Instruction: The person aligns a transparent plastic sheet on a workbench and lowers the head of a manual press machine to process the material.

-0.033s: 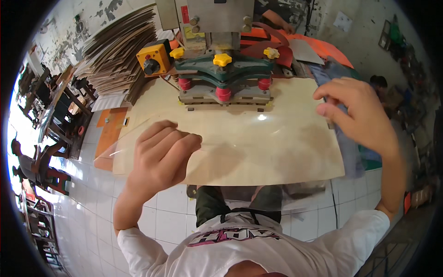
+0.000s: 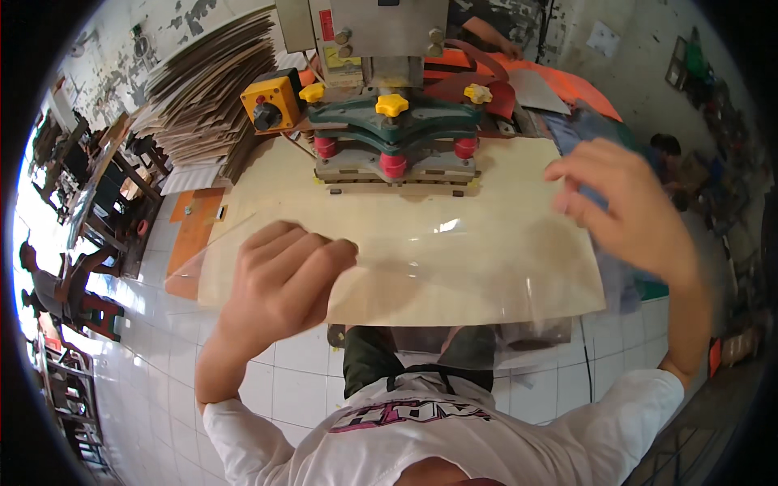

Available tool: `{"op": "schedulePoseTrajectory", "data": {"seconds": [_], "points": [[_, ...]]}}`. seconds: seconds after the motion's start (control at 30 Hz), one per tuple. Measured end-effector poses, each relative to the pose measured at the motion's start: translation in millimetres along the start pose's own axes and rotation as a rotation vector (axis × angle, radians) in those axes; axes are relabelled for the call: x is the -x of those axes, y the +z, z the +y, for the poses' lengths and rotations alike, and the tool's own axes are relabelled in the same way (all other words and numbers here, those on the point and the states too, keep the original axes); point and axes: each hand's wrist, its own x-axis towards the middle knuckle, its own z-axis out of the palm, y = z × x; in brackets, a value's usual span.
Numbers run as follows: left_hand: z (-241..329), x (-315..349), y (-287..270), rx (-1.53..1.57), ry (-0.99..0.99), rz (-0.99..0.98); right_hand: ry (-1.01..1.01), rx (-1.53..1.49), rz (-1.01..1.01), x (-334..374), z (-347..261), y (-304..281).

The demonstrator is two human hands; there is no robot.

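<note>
A clear plastic sheet point(image 2: 447, 231) lies loosely over a pale board point(image 2: 527, 174), with glare and wrinkles on its surface. My left hand point(image 2: 284, 279) is closed on the sheet above the board's left part, its fingers curled into a fist. Above the board's right edge, my right hand point(image 2: 620, 194) is raised with bent fingers and the thumb apart. Nothing shows between them, though motion blurs the hand a little. Beyond the board's middle stands a press head point(image 2: 397, 134) with a green plate, yellow star knobs and red spacers.
A tall stack of thin boards point(image 2: 207, 97) stands at the back left, beside a yellow switch box point(image 2: 271, 105). Orange material point(image 2: 567, 85) lies behind the press, near another person's hand point(image 2: 494, 36). Bluish plastic point(image 2: 620, 287) hangs at the right edge.
My right hand has shifted slightly, its thumb closer to the fingers. My left hand has turned a little and dropped slightly. The highlights and folds on the clear sheet have moved.
</note>
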Motion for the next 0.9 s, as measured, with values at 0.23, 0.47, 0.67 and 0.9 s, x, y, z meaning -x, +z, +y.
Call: {"op": "schedulePoseTrajectory", "data": {"seconds": [0.23, 0.47, 0.67, 0.9], "points": [[36.2, -10.9, -44.4, -0.085, 0.040, -0.286, -0.284, -0.002, -0.049, 30.5, -92.1, 39.4], [42.4, -16.6, -63.0, -0.129, 0.047, -0.069, -0.177, 0.228, 0.066, 31.0, -67.8, 62.3], [52.5, -6.6, -78.6, -0.169, -0.160, -0.058, -0.084, -0.127, 0.017, 16.8, -35.3, 72.9], [44.0, -3.9, -68.4, -0.145, -0.080, -0.034, -0.089, -0.336, -0.162, 35.3, -54.4, 114.4]]}}
